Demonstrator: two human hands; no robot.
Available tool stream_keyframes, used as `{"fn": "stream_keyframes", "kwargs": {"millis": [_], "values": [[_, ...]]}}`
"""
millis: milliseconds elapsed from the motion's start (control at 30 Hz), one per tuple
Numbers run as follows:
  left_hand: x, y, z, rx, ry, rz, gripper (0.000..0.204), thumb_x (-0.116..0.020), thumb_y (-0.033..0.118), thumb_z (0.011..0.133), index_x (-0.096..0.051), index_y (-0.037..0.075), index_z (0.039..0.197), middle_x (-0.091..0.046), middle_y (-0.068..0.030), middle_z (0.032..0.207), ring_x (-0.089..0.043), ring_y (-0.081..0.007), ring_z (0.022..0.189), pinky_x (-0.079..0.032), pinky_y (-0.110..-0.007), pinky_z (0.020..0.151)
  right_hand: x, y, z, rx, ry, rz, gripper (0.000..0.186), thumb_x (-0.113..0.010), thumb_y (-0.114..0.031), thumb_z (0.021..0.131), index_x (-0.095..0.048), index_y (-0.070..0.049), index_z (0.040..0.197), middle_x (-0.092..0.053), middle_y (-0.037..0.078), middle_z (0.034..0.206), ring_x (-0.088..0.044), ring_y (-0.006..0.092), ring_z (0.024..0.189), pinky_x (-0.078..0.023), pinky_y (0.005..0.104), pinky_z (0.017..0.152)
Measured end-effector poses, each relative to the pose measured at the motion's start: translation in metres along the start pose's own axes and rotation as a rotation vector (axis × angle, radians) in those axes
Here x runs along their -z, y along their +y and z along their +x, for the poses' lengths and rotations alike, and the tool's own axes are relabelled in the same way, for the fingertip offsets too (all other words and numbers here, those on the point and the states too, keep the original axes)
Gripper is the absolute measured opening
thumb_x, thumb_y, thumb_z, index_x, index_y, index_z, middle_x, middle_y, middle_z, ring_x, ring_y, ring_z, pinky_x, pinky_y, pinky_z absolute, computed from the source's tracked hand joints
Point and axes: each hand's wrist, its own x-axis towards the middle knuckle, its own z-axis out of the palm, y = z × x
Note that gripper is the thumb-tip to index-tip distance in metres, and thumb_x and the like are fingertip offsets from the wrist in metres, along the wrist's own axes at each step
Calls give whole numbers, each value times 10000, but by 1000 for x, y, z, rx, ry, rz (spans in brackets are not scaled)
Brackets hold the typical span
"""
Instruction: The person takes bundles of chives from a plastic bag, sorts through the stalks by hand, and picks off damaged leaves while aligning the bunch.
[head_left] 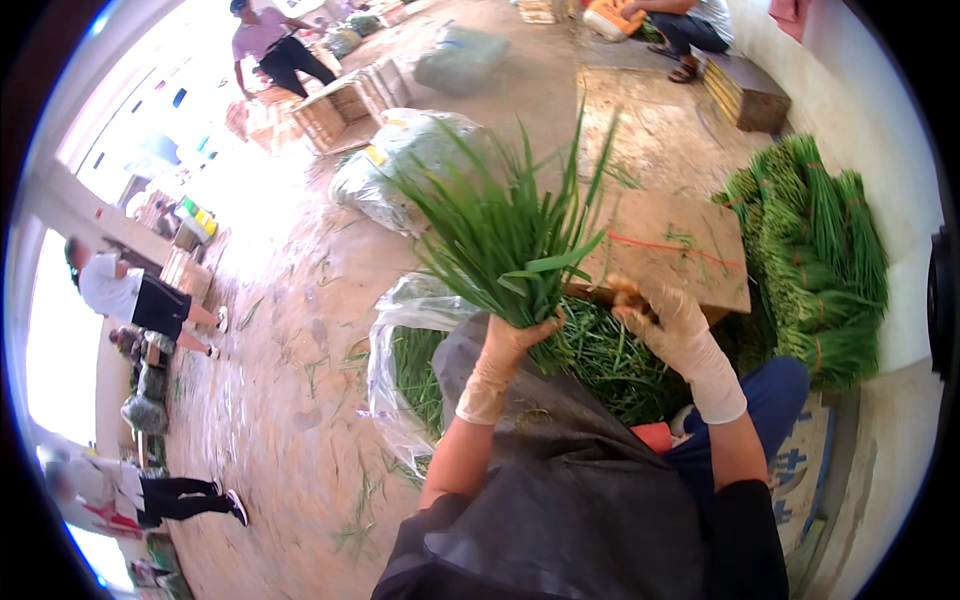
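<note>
Wearing a dark apron [580,510] over the lap, closest of all. Just beyond, loose cut greens [625,375], with one open clear bag [383,350] to their left. Next, standing in the way ahead, one brown cardboard box [640,215] with an orange string [670,248] across its top. By the wall at right, stacked tied bunches [805,270], too crowded to count. Farther off, two filled bags [400,165] and at least four other people [135,290]. Gripping one bunch of long green leaves [500,240] in the gloved left hand [512,348], fist round its lower part, leaves fanning upward. Holding the gloved right hand [680,325] raised beside the box, fingers curled; impossible to tell whether holding anything.
</note>
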Motion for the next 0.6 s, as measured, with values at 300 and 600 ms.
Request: {"fn": "stream_keyframes", "kwargs": {"millis": [300,600], "values": [[-3,-15,14,-104,-98,121,425,-798,79,693,-610,33,1071,-647,-5,957,-597,-104,858,-502,-276,752,26,-59,33,390,424,138,570,-801,-492,658,-593,-72,982,-570,33,760,-578,195,629,-462,309,550],[33,-17,17,-211,-53,229,530,-766,36,666,-594,23,1167,-638,-43,1083,-582,-146,979,-465,-322,877,13,-45,7,404,57,421,172,-633,-244,872,-587,-78,872,-615,78,706,-607,283,646,-462,388,580]]}}
